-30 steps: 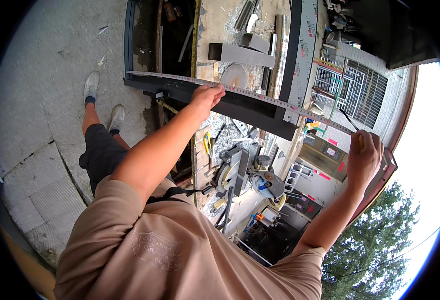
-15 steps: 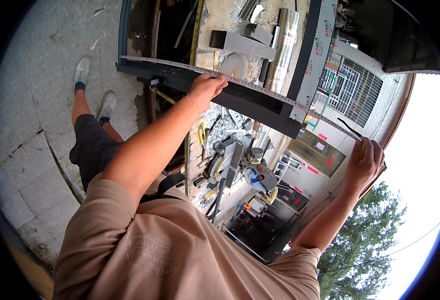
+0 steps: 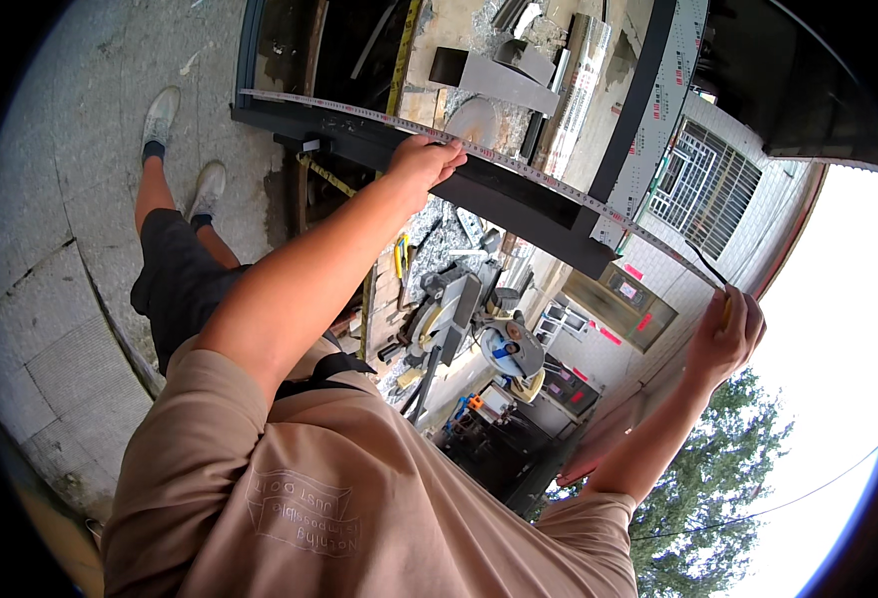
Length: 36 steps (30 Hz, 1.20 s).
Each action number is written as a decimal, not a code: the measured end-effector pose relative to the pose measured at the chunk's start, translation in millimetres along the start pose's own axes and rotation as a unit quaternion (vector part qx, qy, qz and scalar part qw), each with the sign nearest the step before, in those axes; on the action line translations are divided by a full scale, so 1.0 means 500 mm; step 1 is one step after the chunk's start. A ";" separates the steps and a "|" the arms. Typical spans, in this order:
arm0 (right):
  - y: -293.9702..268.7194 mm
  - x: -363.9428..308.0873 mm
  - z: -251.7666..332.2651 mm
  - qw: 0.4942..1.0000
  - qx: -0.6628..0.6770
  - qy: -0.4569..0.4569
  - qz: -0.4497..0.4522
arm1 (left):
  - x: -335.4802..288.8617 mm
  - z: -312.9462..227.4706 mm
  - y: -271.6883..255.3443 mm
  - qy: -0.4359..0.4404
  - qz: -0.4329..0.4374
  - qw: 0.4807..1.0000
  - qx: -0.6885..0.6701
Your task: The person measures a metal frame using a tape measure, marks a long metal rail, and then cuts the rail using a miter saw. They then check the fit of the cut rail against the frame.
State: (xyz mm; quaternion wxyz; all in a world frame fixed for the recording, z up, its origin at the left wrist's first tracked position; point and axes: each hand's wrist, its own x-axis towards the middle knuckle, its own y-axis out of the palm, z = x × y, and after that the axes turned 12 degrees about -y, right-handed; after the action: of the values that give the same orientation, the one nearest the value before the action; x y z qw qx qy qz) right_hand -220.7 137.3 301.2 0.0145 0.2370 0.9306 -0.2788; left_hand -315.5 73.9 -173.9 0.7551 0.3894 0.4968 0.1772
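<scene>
Your left hand (image 3: 423,163) pinches the tape (image 3: 559,186) along the frame (image 3: 519,212); your right hand (image 3: 724,337) grips its end, fingers (image 3: 755,321) closed.

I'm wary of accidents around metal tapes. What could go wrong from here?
The measuring tape might slip at the left end of the dark frame and recoil past the left hand, which is right beside it. Beyond the frame's right side, it spans open air to the right hand, so it could kink or sag.
</scene>
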 end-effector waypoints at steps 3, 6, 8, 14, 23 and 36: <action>0.000 0.002 0.002 1.000 -0.003 -0.005 -0.001 | 0.001 -0.001 0.000 -0.001 -0.001 1.000 0.003; 0.004 -0.002 -0.002 1.000 -0.007 -0.013 -0.010 | 0.000 0.003 0.001 -0.003 -0.007 1.000 0.004; 0.003 0.002 0.000 1.000 -0.005 -0.015 -0.010 | 0.002 0.002 0.000 -0.004 -0.006 1.000 0.000; 0.002 0.002 0.003 1.000 0.019 -0.014 -0.018 | -0.005 -0.002 0.001 -0.007 -0.014 1.000 -0.026; 0.005 0.001 -0.001 1.000 0.019 -0.012 -0.009 | 0.000 0.002 -0.003 -0.022 -0.019 0.999 -0.037; -0.013 0.024 -0.006 0.999 0.037 -0.009 0.002 | -0.007 -0.010 -0.011 -0.016 -0.008 0.999 -0.045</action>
State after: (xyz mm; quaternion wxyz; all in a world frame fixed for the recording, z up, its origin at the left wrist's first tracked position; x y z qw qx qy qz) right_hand -234.0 139.4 305.1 0.0142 0.2365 0.9191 -0.3147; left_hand -322.3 70.3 -176.8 0.7809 0.3537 0.4797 0.1869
